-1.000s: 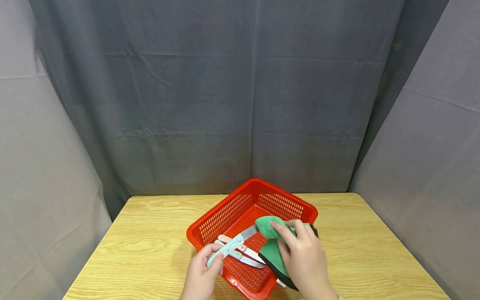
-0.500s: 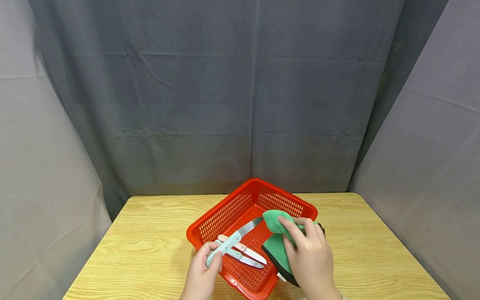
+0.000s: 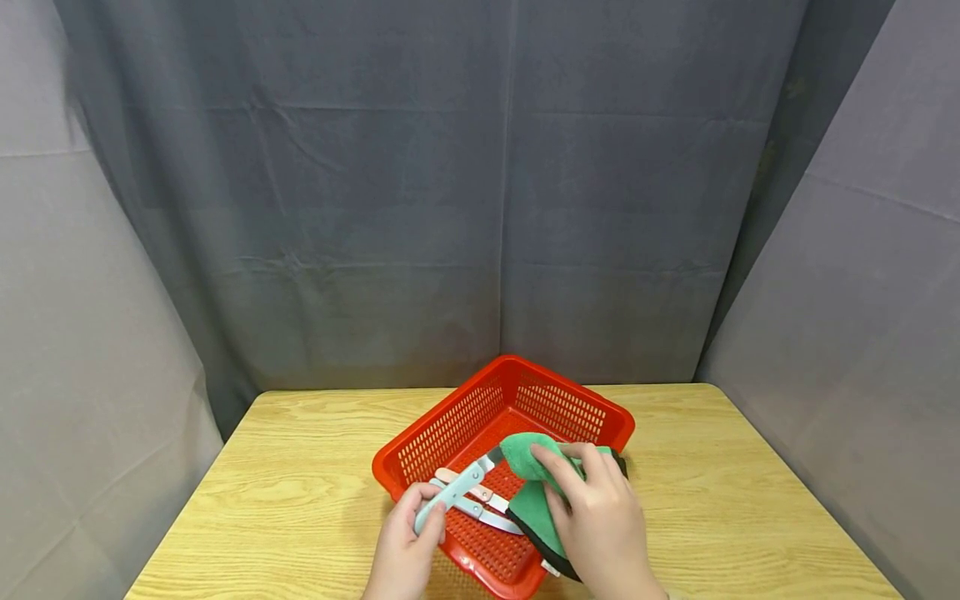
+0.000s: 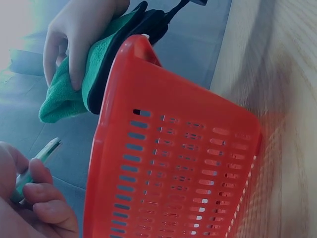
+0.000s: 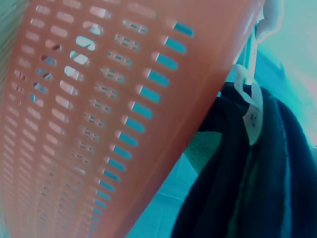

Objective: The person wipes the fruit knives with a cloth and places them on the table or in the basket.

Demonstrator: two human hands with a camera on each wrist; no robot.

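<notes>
My left hand (image 3: 405, 537) grips the pale mint handle of a knife (image 3: 453, 493) above the near left part of a red basket (image 3: 427, 437). The blade points up and right, its outer part hidden by a green cloth (image 3: 528, 454). My right hand (image 3: 600, 517) pinches that cloth, which has a black edge and hangs over the basket's right side. Below the held knife, a pink-handled knife (image 3: 456, 478) and a pale blue-handled knife (image 3: 495, 522) lie in the basket, partly covered. In the left wrist view, the cloth (image 4: 64, 99) sticks out beneath the right hand (image 4: 81, 34).
The basket stands on a light wood table (image 3: 300, 475), turned at an angle, with slotted walls. A grey curtain (image 3: 375, 208) hangs behind the table, and paler cloth panels (image 3: 847, 292) flank it. A white tag (image 5: 252, 109) shows on the cloth's black edge.
The cloth and right hand shifted right off the blade half a second ago, baring most of it, then came back left over it. The left hand and knife stay nearly still.
</notes>
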